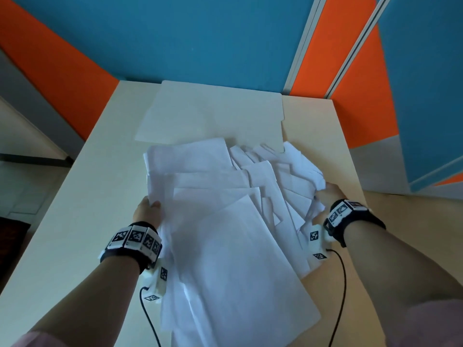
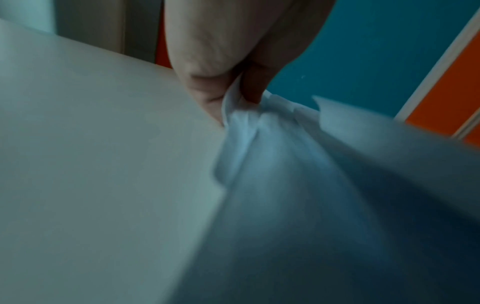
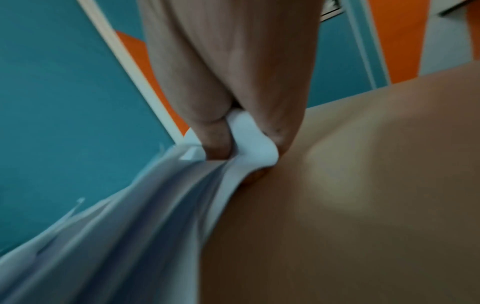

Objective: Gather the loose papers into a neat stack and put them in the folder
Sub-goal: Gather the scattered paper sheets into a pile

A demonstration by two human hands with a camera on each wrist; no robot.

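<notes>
A fanned, uneven pile of white papers (image 1: 225, 221) is lifted off the table between both hands. My left hand (image 1: 147, 211) pinches the pile's left edge, thumb on top; in the left wrist view the papers (image 2: 272, 154) bunch between thumb and fingers (image 2: 207, 82). My right hand (image 1: 325, 196) grips the right edge, and in the right wrist view the papers (image 3: 249, 139) curl between thumb and fingers (image 3: 215, 144). A cream folder (image 1: 213, 111) lies flat and closed at the far side of the table, its near edge hidden behind the sheets.
The pale table (image 1: 75, 209) has bare surface on the left and on the right (image 1: 345, 159). Blue and orange wall panels (image 1: 200, 33) stand right behind the table's far edge. Cables hang from both wrist cameras.
</notes>
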